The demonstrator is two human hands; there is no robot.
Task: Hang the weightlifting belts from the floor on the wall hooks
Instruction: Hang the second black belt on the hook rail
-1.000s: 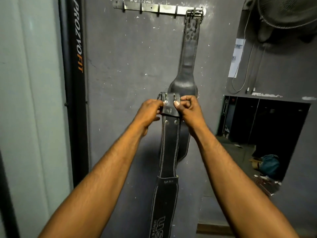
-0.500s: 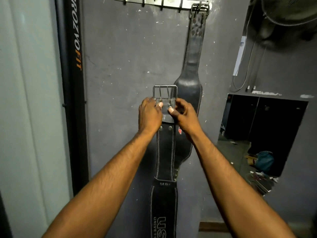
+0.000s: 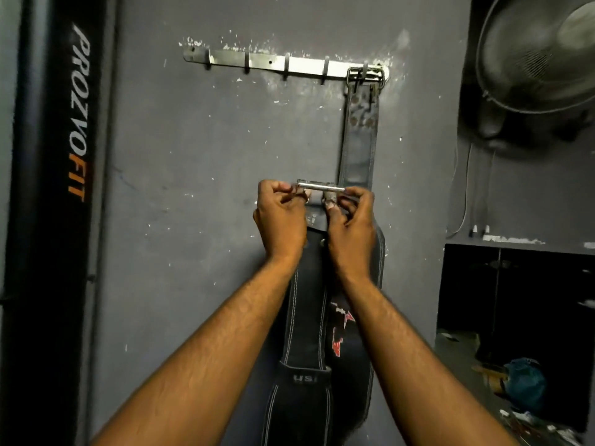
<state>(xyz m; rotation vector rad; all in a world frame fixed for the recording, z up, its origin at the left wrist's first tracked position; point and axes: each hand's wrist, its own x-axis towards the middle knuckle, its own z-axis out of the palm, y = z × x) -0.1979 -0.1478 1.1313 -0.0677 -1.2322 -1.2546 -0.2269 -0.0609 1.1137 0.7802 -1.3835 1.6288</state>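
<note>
A metal hook rail is fixed high on the grey wall. One black weightlifting belt hangs by its buckle from the rail's rightmost hook. I hold a second black belt with white stitching upright in front of the wall, well below the rail. Its steel buckle is at the top, between my hands. My left hand grips the buckle's left end and my right hand grips its right end. The belt's lower part hangs down between my forearms.
A black padded column with "PROZVOFIT" lettering stands at the left. A wall fan is mounted at upper right. Below it a dark opening shows a blue bag and clutter on the floor. Several hooks left of the hung belt are bare.
Both hands have raised the second belt's buckle up the wall toward the rail. The buckle has tipped so its roller bar faces me.
</note>
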